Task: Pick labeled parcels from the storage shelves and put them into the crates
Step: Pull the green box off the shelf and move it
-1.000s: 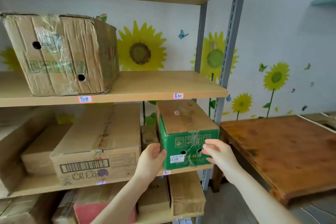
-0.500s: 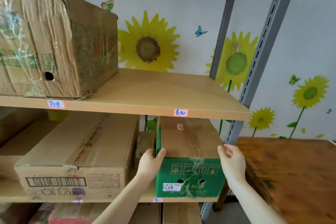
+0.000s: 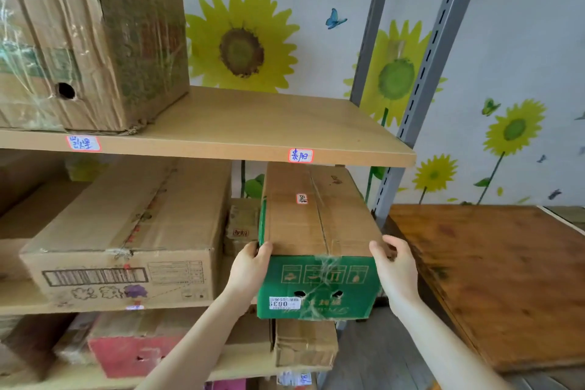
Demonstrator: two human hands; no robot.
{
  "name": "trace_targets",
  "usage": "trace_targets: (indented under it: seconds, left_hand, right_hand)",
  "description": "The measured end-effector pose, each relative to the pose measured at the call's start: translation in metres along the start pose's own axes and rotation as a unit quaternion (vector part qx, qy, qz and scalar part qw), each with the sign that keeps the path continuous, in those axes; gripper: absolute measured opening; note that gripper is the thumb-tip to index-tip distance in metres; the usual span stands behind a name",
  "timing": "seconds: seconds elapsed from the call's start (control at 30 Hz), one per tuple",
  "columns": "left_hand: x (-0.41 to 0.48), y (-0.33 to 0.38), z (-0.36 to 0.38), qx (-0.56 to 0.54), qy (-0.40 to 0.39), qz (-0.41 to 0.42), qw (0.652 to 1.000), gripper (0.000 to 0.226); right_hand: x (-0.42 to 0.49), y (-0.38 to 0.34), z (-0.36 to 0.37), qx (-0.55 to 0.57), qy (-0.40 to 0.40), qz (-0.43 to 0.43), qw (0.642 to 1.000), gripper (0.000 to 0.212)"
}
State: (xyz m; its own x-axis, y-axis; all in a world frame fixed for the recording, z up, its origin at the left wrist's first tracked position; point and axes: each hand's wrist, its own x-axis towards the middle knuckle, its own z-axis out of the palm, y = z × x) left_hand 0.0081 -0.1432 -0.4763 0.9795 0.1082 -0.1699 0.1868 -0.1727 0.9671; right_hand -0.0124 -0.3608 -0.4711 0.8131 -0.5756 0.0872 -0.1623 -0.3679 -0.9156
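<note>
A green parcel (image 3: 316, 288) with a brown taped top and a white number sticker sits at the right end of the middle shelf (image 3: 95, 305), its front sticking out past the shelf edge. My left hand (image 3: 251, 266) grips its left front corner, thumb on the top. My right hand (image 3: 392, 266) clasps the right front corner. A small red-edged label is stuck on the parcel's top. No crate is in view.
A long barcoded carton (image 3: 126, 247) lies left of the parcel, a small box (image 3: 242, 225) behind it. A worn carton (image 3: 88, 38) sits on the upper shelf (image 3: 269, 130). Lower shelf holds a red box (image 3: 133, 355) and brown box (image 3: 304, 345). A wooden table (image 3: 493, 279) stands right.
Both hands went from reaching at the parcel's front to gripping its top front corners, and the parcel has slid forward off the shelf edge. The view moved closer and upward.
</note>
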Motion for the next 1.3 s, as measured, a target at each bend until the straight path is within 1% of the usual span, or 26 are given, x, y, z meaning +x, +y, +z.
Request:
trace_targets:
  seconds: [0.1, 0.2, 0.27, 0.3, 0.37, 0.43, 0.5, 0.6, 0.67, 0.7, 0.8, 0.87, 0.9, 1.03, 1.1, 1.23, 1.3]
  left_hand:
    - [-0.025, -0.009, -0.008, -0.011, -0.018, 0.007, 1.000, 0.019]
    - [-0.042, -0.021, -0.018, -0.026, -0.035, 0.001, 0.999, 0.030]
    - [-0.050, -0.029, -0.023, -0.031, -0.028, -0.004, 0.999, 0.037]
    - [-0.053, -0.032, -0.025, -0.022, -0.020, -0.005, 1.000, 0.039]
    - [-0.059, -0.037, -0.028, 0.031, -0.010, 0.008, 0.999, 0.039]
    - [-0.065, -0.041, -0.030, 0.071, -0.006, 0.032, 0.997, 0.038]
    - [-0.073, -0.042, -0.033, 0.076, -0.007, 0.047, 0.996, 0.038]
    - [-0.086, -0.041, -0.037, 0.027, -0.015, 0.071, 0.997, 0.031]
    - [-0.089, -0.044, -0.041, -0.003, -0.028, 0.070, 0.997, 0.027]
    - [-0.087, -0.049, -0.042, -0.021, -0.037, 0.065, 0.997, 0.029]
    - [-0.081, -0.069, -0.043, -0.076, -0.057, 0.025, 0.995, 0.034]
    - [-0.073, -0.082, -0.040, -0.123, -0.062, -0.027, 0.990, 0.030]
    - [-0.069, -0.087, -0.038, -0.143, -0.061, -0.060, 0.986, 0.032]
    - [-0.050, -0.102, -0.028, -0.163, -0.081, -0.193, 0.964, 0.065]
    - [-0.040, -0.106, -0.023, -0.173, -0.102, -0.243, 0.949, 0.073]
    - [-0.031, -0.105, -0.008, -0.159, -0.115, -0.265, 0.944, 0.065]
    - [-0.031, -0.104, -0.005, -0.170, -0.121, -0.264, 0.942, 0.074]
  right_hand:
    - [-0.025, 0.007, -0.012, -0.002, 0.021, 0.022, 1.000, 0.045]
    - [-0.045, 0.014, -0.023, -0.005, 0.014, 0.054, 0.998, 0.046]
    - [-0.057, 0.017, -0.027, 0.007, -0.002, 0.078, 0.997, 0.046]
    - [-0.064, 0.018, -0.029, 0.016, -0.006, 0.092, 0.996, 0.049]
    - [-0.076, 0.022, -0.031, 0.030, -0.007, 0.115, 0.993, 0.057]
    - [-0.088, 0.026, -0.033, 0.036, -0.004, 0.122, 0.992, 0.059]
    - [-0.098, 0.026, -0.037, 0.042, 0.011, 0.115, 0.992, 0.052]
    - [-0.107, 0.021, -0.045, 0.072, 0.038, 0.116, 0.990, 0.036]
    - [-0.108, 0.018, -0.047, 0.084, 0.047, 0.115, 0.989, 0.033]
    - [-0.108, 0.018, -0.046, 0.083, 0.049, 0.112, 0.989, 0.034]
    - [-0.108, 0.020, -0.037, 0.070, 0.049, 0.106, 0.991, 0.037]
    - [-0.107, 0.019, -0.028, 0.068, 0.050, 0.103, 0.991, 0.039]
    - [-0.105, 0.018, -0.024, 0.073, 0.053, 0.103, 0.991, 0.039]
    - [-0.096, 0.018, -0.023, 0.095, 0.045, 0.105, 0.989, 0.031]
    - [-0.093, 0.022, -0.027, 0.099, 0.036, 0.105, 0.989, 0.027]
    - [-0.082, 0.028, -0.041, 0.110, 0.019, 0.102, 0.989, 0.029]
    - [-0.077, 0.027, -0.049, 0.108, 0.008, 0.095, 0.990, 0.030]
